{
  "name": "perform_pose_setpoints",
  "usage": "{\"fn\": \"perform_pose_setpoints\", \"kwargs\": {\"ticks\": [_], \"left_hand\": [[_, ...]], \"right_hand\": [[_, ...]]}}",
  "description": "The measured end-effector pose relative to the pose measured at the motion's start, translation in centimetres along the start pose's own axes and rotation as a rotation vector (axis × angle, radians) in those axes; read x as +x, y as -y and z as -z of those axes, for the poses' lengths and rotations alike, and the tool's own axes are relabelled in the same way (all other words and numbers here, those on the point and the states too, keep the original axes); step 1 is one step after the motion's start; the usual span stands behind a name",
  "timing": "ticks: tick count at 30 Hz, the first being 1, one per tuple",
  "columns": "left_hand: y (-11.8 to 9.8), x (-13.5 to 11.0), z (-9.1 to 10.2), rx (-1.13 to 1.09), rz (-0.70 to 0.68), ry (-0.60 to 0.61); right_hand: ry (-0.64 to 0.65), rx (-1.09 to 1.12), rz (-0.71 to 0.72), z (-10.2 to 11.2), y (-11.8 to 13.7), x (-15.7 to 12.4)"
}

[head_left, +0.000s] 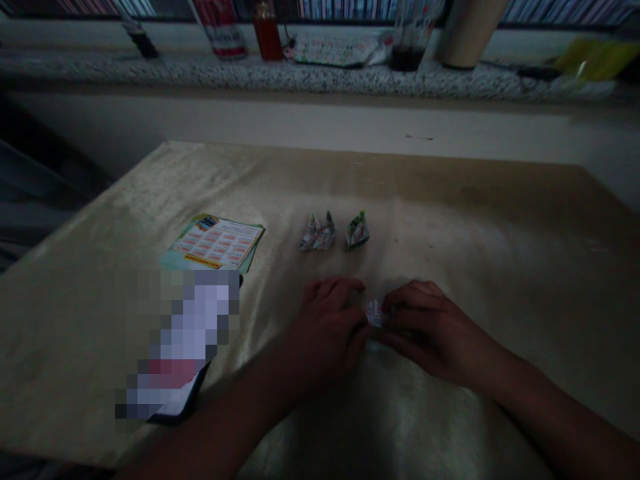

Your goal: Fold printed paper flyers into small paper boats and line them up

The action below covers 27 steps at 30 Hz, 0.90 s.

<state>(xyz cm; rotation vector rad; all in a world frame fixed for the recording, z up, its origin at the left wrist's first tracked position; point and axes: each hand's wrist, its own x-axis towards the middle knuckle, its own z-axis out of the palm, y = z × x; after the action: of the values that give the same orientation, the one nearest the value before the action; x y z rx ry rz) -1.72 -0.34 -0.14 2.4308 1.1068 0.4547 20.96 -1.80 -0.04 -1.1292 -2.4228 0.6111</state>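
A small piece of folded printed paper (374, 312) lies low over the tabletop between my two hands, mostly covered by fingers. My left hand (333, 320) has its fingers bent, with the thumb and forefinger closed at the paper's left edge. From the other side, my right hand (433, 323) pinches the same paper between thumb and fingers. Just beyond them stand two folded paper pieces with pointed tips, a wider one (319, 233) and a narrower one (357, 231) to its right. The exact fold under my fingers is hidden.
Left of my hands, a stack of printed cards (215, 241) lies on the cloth-covered table (475, 200). Nearer me is a phone (187, 340) with its screen blurred out. A stone windowsill (320, 79) behind the table carries a can, a red bottle (269, 37), a glass and a tall cylinder.
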Motion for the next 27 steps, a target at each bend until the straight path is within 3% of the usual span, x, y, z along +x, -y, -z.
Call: {"fn": "perform_pose_setpoints", "kwargs": {"ticks": [8,17,27], "left_hand": [[-1.0,0.0,-0.9,0.104,0.176,0.011],[-1.3,0.0,-1.3,0.141,0.193,-0.032],[-0.5,0.2,-0.3,0.061,0.184,-0.012]], "right_hand": [[-0.102,0.035,-0.116,-0.9,0.0,0.0],[-0.116,-0.019,-0.159,-1.2,0.4,0.1],[-0.118,-0.076,-0.21,-1.3,0.6,0.0]]}}
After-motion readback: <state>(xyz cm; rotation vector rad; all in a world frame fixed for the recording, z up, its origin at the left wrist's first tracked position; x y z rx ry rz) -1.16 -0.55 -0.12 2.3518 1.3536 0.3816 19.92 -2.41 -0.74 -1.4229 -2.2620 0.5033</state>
